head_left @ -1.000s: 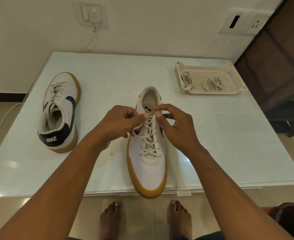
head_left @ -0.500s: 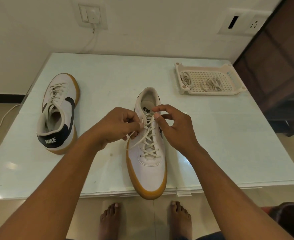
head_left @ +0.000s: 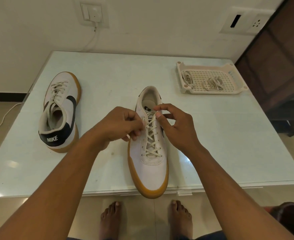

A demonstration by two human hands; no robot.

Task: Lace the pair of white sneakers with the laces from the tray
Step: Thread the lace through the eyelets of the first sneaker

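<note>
L hand (head_left: 120, 124) & R hand (head_left: 175, 125) are each pinching an end of the cream lace (head_left: 150, 135) by the top eyelets of the white gum-soled sneaker (head_left: 153, 170), which is sitting at the glossy pale counter (head_left: 108, 80) front edge, toe overhanging. The laced twin sneaker (head_left: 63, 108) is lying near the left edge. The white perforated plastic tray (head_left: 210, 91) w/ spare lace bundles (head_left: 212, 83) is sitting at the back-right corner.

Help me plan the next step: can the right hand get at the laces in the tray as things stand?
Probably yes, once freed. The right hand pinches the lace of the near sneaker and must let go first. The tray lies farther back on that side with nothing between, its laces exposed.
</note>
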